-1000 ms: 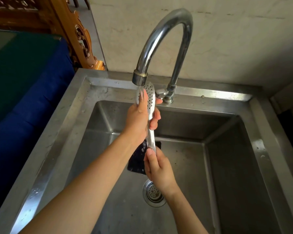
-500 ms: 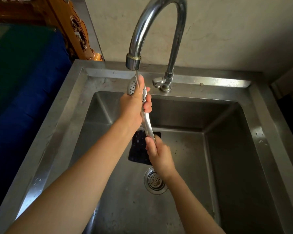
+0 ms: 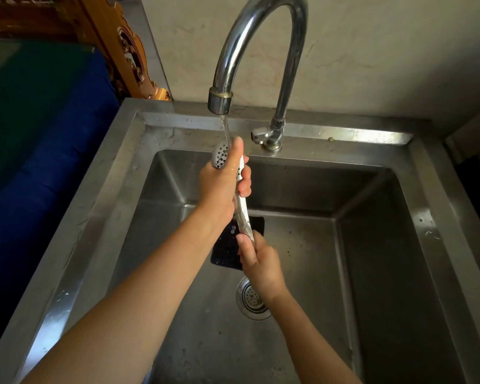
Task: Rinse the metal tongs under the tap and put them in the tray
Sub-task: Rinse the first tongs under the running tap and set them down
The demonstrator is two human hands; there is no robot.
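My left hand wraps the perforated head of the tongs under the tap; my right hand grips the lower end, nearer me; light, stiff, probably slick wet steel, so I'd hold mid-shank

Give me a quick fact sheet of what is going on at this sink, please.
place: steel sink
tap: running, with a thin stream of water
tongs: held nearly upright over the basin, holed end up, where the stream lands
left hand: grips the upper part of the tongs
right hand: grips the lower end
on the basin floor: black pad, drain
tray: not in view
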